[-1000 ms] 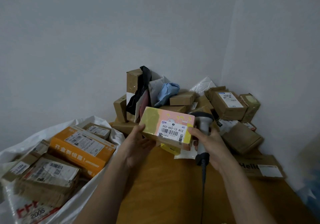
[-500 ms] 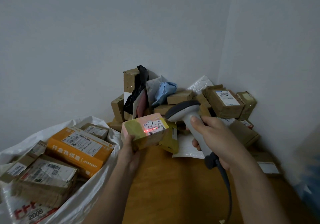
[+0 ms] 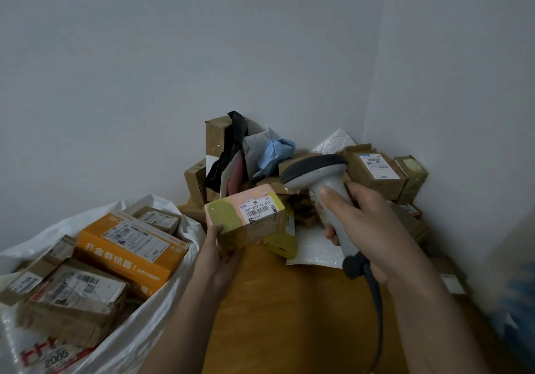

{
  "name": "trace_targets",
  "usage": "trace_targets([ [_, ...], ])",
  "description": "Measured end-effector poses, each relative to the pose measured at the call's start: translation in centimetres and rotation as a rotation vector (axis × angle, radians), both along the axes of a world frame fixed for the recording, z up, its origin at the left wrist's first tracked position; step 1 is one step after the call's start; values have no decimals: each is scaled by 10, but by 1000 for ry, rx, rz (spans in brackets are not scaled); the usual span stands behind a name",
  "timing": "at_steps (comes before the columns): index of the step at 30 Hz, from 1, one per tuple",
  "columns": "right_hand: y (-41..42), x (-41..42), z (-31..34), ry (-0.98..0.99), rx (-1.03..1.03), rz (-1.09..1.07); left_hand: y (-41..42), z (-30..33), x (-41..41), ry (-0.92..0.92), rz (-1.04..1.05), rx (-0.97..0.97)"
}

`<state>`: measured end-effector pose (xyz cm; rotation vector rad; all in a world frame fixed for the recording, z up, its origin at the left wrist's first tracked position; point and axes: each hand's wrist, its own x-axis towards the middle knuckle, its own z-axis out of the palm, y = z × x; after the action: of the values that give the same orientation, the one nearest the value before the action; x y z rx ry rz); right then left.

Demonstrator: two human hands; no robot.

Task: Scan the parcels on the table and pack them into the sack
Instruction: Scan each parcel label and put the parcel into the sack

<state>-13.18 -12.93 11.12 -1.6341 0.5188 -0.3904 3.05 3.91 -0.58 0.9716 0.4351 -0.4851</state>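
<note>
1. The small parcel sits at the centre of the frame, held up over the near edge of the table. Half a second ago a red scan line glowed on its label; now that glow is gone and the label reads plainly, so the scan looks finished and the parcel seems ready for the sack.
2. It is a short, blocky box wrapped in pale pink and yellow-green, glossy with tape, with a white barcode label on top facing the camera.
3. The left hand grips it from below, thumb on the near face and fingers curled under.
4. The right hand, right of centre, wraps round the handle of the grey scanner, whose head points left just above the parcel without touching it.
5. The white sack gapes at lower left, already holding an orange box and brown ones.
6. More parcels are piled in the corner behind.
</note>
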Motion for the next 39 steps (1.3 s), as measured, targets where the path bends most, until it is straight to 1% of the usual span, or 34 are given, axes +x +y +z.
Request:
trace_targets([
  [3,0,20,-19,14,90,-81,9,3,-5,35,-80,1],
  [5,1,33,-36,50,173,-96,20,2,-7,27,-120,9],
  [8,14,53,-61,134,276,-6,37,2,-14,6,-131,45],
  [11,38,67,-78,166,373,90,59,0,-16,-15,-71,102],
  [13,53,75,-84,178,381,120,78,-4,-17,-41,-35,102],
  [16,80,84,-91,177,376,146,102,-5,-14,-119,-75,148],
  [19,107,96,-87,134,373,98,118,7,1,-215,-126,229],
  [21,124,107,-85,93,383,38,129,16,15,-290,-128,321],
  [22,133,113,-85,72,393,5,137,21,21,-333,-120,405],
  [24,156,124,-86,35,399,-58,159,27,35,-456,-102,646],
  [26,185,136,-90,1,423,-74,190,31,52,-663,-59,856],
  [29,236,161,-95,-13,534,-25,239,45,77,-988,29,1064],
  [31,266,180,-95,5,587,-31,264,57,91,-1201,63,1139],
  [32,278,189,-96,18,592,-33,274,62,98,-1305,30,1180],
  [33,289,197,-97,35,581,-30,281,63,104,-1395,-69,1238],
  [34,299,203,-100,64,549,-24,287,62,111,-1450,-231,1320],
  [36,311,210,-106,132,472,-20,294,52,124,-1467,-559,1530],
  [37,313,210,-110,157,449,-32,297,46,128,-1447,-668,1626],
  [38,312,209,-114,181,446,-57,299,39,133,-1426,-731,1688],
  [39,309,207,-119,201,456,-91,301,33,136,-1410,-753,1706],
])
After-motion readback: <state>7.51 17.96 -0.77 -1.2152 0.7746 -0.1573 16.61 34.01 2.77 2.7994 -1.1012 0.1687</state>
